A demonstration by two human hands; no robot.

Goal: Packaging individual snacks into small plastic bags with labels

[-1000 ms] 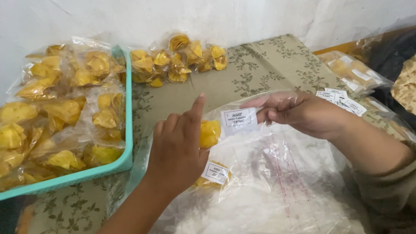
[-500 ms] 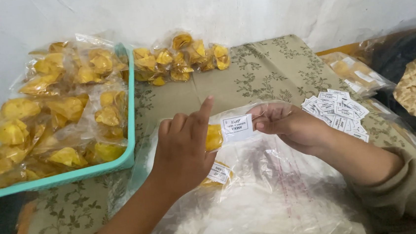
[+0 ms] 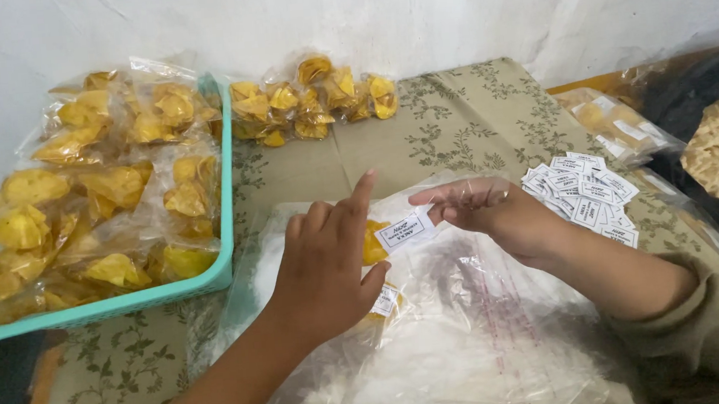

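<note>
nearest us lies a heap of clear plastic bags. above it our left hand, forefinger raised, rests on a small clear packet of yellow chips, its grip hidden. our right hand pinches a white paper label, which has tilted and sunk toward the packet since a second ago, seemingly nearer to being set. beyond lie a pile of loose labels, a teal basket of filled packets, and more packets by the wall.
</note>
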